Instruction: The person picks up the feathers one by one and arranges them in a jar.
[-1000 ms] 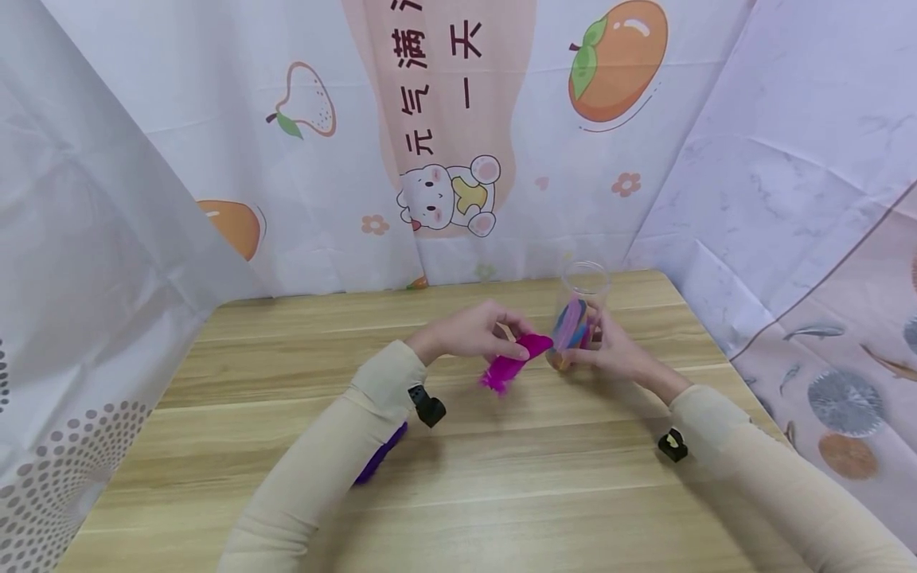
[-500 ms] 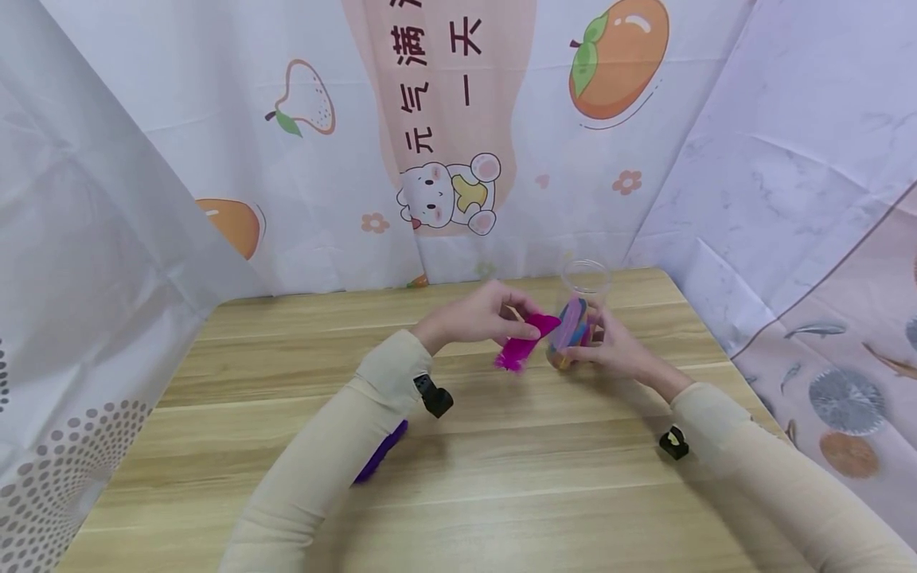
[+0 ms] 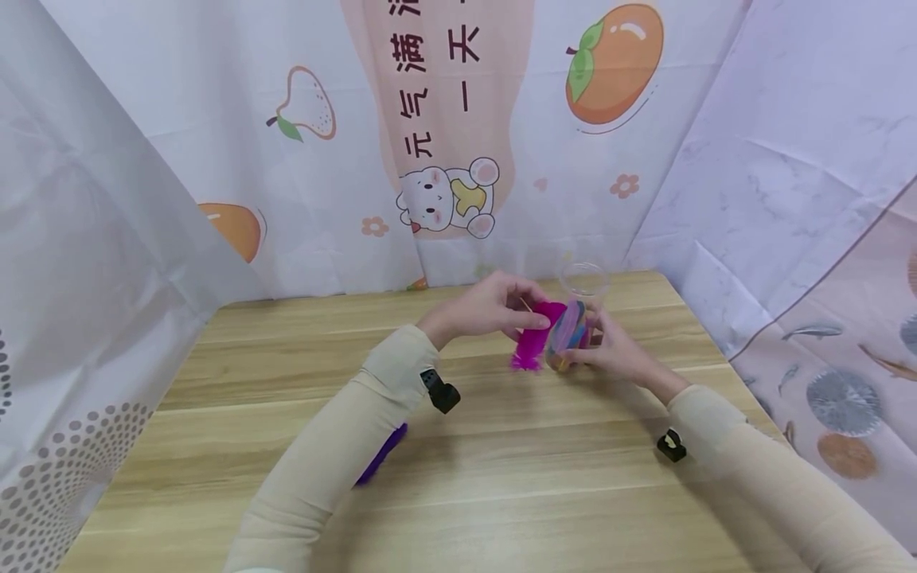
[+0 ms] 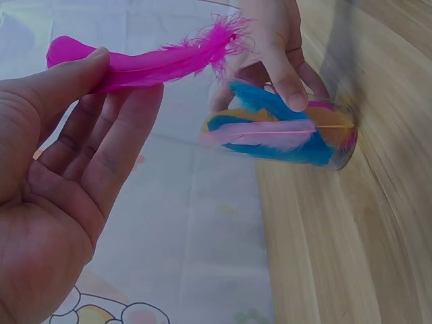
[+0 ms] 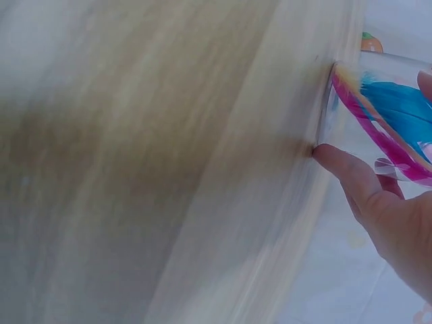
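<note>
Between thumb and fingers of my left hand (image 3: 481,309) is pinched a magenta feather (image 4: 145,71). Its fluffy end hangs downward in the head view, just left of a clear plastic cup (image 3: 584,294). Several feathers (image 4: 270,135) in blue, pink, orange and magenta lean inside the cup. My right hand (image 3: 618,350) grips the cup low on its right side, and the cup stands upright on the table. In the right wrist view, the right thumb and fingers curl round the cup's wall near its base.
A purple feather-like strip (image 3: 382,455) lies on the wooden table (image 3: 530,493), partly hidden behind the left sleeve. A printed cloth (image 3: 322,175) hangs along the table's back edge, and more cloth hangs at both sides.
My left hand has moved right and slightly up with the magenta feather, bringing it close beside the cup. The feather now hangs more steeply. My right hand and the cup stay in place.
</note>
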### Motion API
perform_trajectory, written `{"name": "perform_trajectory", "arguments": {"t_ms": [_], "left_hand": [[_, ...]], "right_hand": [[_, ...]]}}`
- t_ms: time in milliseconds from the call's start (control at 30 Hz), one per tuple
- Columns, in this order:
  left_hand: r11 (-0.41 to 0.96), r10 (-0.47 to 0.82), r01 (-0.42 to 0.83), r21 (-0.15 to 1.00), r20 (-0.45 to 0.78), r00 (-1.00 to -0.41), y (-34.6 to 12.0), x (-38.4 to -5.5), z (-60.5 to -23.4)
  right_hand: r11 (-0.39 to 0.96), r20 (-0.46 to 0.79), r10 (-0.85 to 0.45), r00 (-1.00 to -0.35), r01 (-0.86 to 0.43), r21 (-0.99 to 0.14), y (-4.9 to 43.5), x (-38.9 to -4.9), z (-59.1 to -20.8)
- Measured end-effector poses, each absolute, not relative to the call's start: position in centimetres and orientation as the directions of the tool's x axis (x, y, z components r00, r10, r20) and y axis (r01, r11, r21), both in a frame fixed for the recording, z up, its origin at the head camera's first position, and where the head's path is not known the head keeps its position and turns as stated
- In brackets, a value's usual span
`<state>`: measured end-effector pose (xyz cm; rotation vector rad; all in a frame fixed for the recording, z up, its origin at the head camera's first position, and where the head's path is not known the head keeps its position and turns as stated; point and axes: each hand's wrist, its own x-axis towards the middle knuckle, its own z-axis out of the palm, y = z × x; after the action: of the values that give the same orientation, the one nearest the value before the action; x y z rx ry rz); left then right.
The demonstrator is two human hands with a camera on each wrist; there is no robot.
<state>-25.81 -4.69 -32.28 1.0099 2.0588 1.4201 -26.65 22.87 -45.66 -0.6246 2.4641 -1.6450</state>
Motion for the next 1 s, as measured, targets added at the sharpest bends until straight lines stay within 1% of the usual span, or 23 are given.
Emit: {"name": "perform_trajectory", "arguments": {"t_ms": [133, 400, 700, 1000], "left_hand": [[0.201, 0.765, 0.316, 0.927, 0.053, -0.642, -4.4, -25.9, -32.4], [0.182, 0.756, 0.31, 0.933, 0.07, -0.651, -3.9, -26.1, -32.4], [0.128, 0.739, 0.285, 0.95, 0.1, -0.666, -3.2, -26.0, -32.1], [0.074, 0.706, 0.319, 0.945, 0.176, -0.686, -2.6, -26.3, -32.2]], "right_hand": [[0.317, 0.151, -0.395, -0.906, -0.288, -0.904, 22.7, -26.5, -45.8], [0.327, 0.139, -0.391, -0.91, -0.279, -0.903, 22.7, -26.6, -46.1], [0.341, 0.156, -0.396, -0.905, -0.302, -0.89, 22.9, -26.8, -46.2], [0.341, 0.144, -0.394, -0.908, -0.29, -0.894, 23.0, -26.6, -45.8]]}}
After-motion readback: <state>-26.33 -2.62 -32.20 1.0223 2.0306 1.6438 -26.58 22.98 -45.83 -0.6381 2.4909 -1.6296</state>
